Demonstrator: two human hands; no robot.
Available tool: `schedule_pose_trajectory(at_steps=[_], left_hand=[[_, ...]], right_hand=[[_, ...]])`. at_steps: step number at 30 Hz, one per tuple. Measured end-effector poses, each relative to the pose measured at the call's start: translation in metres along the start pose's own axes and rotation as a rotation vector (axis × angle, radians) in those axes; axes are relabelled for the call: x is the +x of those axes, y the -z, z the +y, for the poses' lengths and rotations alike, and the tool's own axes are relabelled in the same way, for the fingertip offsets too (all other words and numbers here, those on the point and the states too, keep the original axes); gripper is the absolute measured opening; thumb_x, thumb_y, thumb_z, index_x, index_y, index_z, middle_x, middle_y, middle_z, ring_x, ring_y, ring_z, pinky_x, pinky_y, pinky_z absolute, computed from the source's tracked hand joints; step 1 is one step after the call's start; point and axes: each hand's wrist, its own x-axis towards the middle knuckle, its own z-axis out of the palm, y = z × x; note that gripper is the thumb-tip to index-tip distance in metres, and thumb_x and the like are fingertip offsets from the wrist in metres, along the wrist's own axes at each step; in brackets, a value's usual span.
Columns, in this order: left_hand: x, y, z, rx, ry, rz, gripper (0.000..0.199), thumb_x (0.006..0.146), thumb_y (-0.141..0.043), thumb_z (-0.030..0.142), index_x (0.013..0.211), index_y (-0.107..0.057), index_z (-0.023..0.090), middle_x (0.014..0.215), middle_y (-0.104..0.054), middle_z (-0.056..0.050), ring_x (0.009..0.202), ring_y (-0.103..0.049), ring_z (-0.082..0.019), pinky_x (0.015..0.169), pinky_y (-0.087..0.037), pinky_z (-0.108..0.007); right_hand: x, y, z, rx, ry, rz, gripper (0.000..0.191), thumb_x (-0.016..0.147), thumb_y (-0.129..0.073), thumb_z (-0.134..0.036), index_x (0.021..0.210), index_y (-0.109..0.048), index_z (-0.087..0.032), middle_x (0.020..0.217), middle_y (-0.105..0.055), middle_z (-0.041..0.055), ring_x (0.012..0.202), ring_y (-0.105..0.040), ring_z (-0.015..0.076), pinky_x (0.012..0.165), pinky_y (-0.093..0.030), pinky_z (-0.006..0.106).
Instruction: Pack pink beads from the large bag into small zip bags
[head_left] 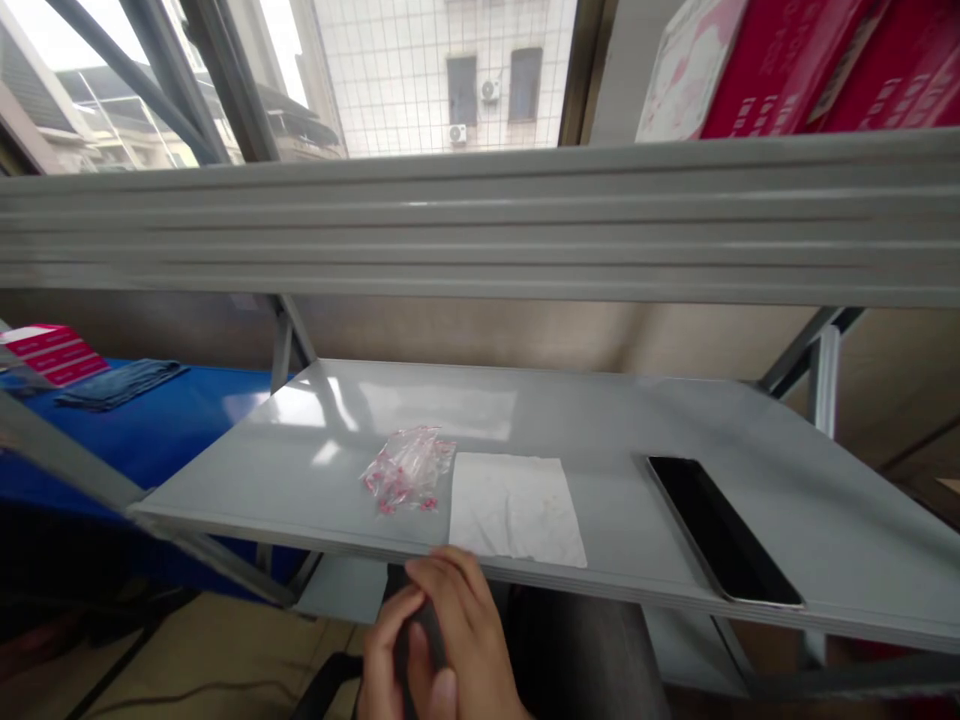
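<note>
At the bottom of the view my right hand curls around a dark, narrow object, which its fingers mostly hide. The hand sits below the front edge of a grey metal shelf. On that shelf lies a crumpled clear plastic bag holding small pink-red items. A white sheet of paper or cloth lies right beside the bag, nearest my hand. Further right, a black glossy slab, like a tablet, lies at an angle. My left hand is out of sight.
A grey shelf beam crosses above, and metal uprights stand at the sides. Red boxes sit on the upper shelf. To the left, a blue table holds folded denim and a red-and-white box.
</note>
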Motion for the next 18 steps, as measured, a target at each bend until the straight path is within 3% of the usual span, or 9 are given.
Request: schedule_pose_trajectory(at_steps=[3,6,8,10,14,18], left_hand=[[0.056,0.021,0.005,0.124,-0.281,0.048,0.023,0.092,-0.051,0.025,0.113,-0.061,0.024,0.110,-0.068,-0.010,0.105,-0.065,-0.028,0.093,-0.054,-0.044],[0.116,0.026,-0.010,0.264,-0.234,0.096,0.022,0.092,-0.049,0.025,0.109,-0.063,0.019,0.106,-0.069,-0.012,0.103,-0.064,-0.028,0.096,-0.051,-0.046],[0.148,0.024,-0.025,0.284,-0.207,0.040,0.030,0.090,-0.050,0.028,0.113,-0.064,0.015,0.111,-0.070,-0.016,0.106,-0.063,-0.032,0.096,-0.050,-0.050],[0.168,0.021,-0.040,0.276,-0.215,-0.059,0.034,0.083,-0.057,0.029,0.113,-0.068,0.016,0.112,-0.072,-0.014,0.104,-0.065,-0.031,0.095,-0.052,-0.048],[0.180,0.019,-0.056,0.234,-0.210,-0.165,0.026,0.082,-0.059,0.028,0.101,-0.075,0.021,0.107,-0.077,-0.007,0.102,-0.068,-0.027,0.096,-0.053,-0.042],[0.179,0.020,-0.058,0.167,-0.127,-0.063,0.033,0.091,-0.050,0.035,0.102,-0.076,0.019,0.109,-0.077,-0.009,0.104,-0.068,-0.027,0.094,-0.053,-0.041]], right_hand=[[0.060,0.008,-0.004,-0.183,0.052,-0.155,0.056,0.084,-0.049,-0.015,0.140,-0.049,-0.013,0.137,-0.061,0.0116,0.136,-0.042,0.0329,0.114,-0.035,0.052],[0.106,0.004,0.004,-0.349,0.038,-0.276,0.058,0.090,-0.045,-0.013,0.147,-0.041,-0.006,0.146,-0.054,0.0164,0.145,-0.032,0.0314,0.120,-0.024,0.052],[0.123,-0.001,0.012,-0.409,0.024,-0.350,0.056,0.091,-0.043,-0.012,0.146,-0.042,-0.005,0.144,-0.056,0.0190,0.147,-0.029,0.0323,0.120,-0.017,0.059],[0.130,-0.003,0.018,-0.435,0.016,-0.392,0.054,0.090,-0.044,-0.010,0.144,-0.044,-0.006,0.145,-0.054,0.0197,0.150,-0.023,0.0331,0.118,-0.012,0.065],[0.123,0.010,0.026,-0.418,-0.036,-0.323,0.053,0.086,-0.048,-0.009,0.138,-0.052,-0.015,0.152,-0.047,0.0151,0.151,-0.018,0.0331,0.116,-0.013,0.069],[0.110,0.035,0.030,-0.284,-0.101,-0.045,0.036,0.085,-0.049,-0.012,0.116,-0.067,-0.020,0.139,-0.059,0.0125,0.148,-0.026,0.0332,0.114,-0.023,0.065]])
